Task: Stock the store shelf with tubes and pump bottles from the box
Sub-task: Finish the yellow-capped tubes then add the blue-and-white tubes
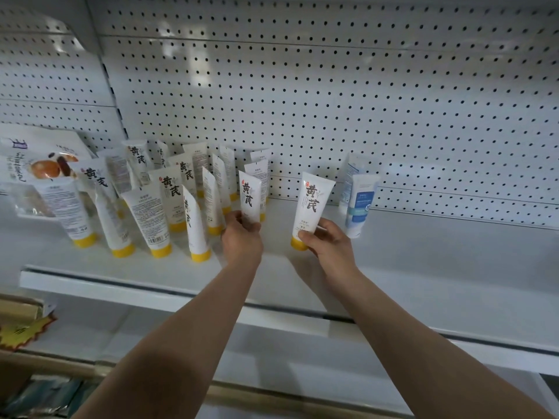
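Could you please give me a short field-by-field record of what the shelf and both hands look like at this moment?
left hand: holds a yellow-capped tube
right hand: holds another yellow-capped tube, cap down
shelf: white, pegboard back
stocked group: yellow-capped tubes standing cap down at left
blue-and-white tubes: two, right of the hands
snack bags: far left

On the shelf point(423, 255), before the pegboard back panel point(332, 101): cluster of tubes point(157, 207) standing cap-down at left, snack bags point(36, 164) further left, two tubes point(358, 201) upright at right, and between the groups a tube point(250, 196) in the left hand point(242, 237), another tube point(313, 207) in the right hand point(328, 240).
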Available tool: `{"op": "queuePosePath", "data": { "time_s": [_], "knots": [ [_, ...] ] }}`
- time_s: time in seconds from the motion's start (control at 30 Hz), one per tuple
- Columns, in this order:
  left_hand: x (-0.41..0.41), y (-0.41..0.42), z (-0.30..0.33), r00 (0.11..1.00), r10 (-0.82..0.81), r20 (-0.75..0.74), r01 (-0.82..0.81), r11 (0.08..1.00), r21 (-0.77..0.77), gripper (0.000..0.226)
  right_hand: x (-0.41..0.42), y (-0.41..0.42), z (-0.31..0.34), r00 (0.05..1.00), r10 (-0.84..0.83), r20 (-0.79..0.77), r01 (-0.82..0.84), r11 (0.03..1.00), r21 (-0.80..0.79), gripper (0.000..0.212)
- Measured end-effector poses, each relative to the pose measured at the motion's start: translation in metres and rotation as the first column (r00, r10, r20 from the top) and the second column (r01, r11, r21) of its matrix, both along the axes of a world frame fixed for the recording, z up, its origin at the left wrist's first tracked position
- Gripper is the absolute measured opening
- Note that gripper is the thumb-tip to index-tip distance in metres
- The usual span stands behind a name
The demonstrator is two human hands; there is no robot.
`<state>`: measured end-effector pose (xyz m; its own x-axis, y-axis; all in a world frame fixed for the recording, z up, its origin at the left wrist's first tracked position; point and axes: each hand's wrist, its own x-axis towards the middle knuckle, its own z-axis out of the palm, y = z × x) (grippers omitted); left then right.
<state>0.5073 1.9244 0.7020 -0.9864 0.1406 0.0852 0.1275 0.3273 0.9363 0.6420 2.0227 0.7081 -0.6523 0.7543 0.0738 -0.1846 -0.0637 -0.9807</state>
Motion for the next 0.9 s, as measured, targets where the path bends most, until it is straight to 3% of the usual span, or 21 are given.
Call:
{"op": "queuePosePath", "data": {
  "time_s": [0.43,0.57,0.67,0.77,0.9],
  "knots": [
    [0.009,-0.007,0.006,0.999,-0.05,0.009,0.05,0.998,-0.036,0.036,0.005,-0.016,0.005,1.0,0.018,0.012,-0.018,1.0,0.0,0.037],
    [0.019,-0.013,0.011,0.999,-0.045,0.021,0.047,0.998,-0.053,0.05,0.006,-0.021,0.006,1.0,0.014,0.024,-0.015,1.0,0.009,0.037],
    [0.03,-0.02,0.008,0.998,-0.042,0.043,0.041,0.999,0.013,0.052,0.005,-0.027,0.008,0.999,0.012,0.037,-0.013,1.0,0.009,0.037],
    [0.044,-0.031,0.002,0.997,-0.048,0.06,0.04,0.991,0.128,0.046,0.001,-0.037,0.011,0.998,0.029,0.049,-0.03,1.0,0.006,0.036],
    [0.061,-0.054,0.001,0.998,0.017,0.061,-0.027,0.985,0.171,0.034,-0.01,-0.054,0.014,0.996,0.062,0.059,-0.064,0.998,0.018,0.035]
  ]
}}
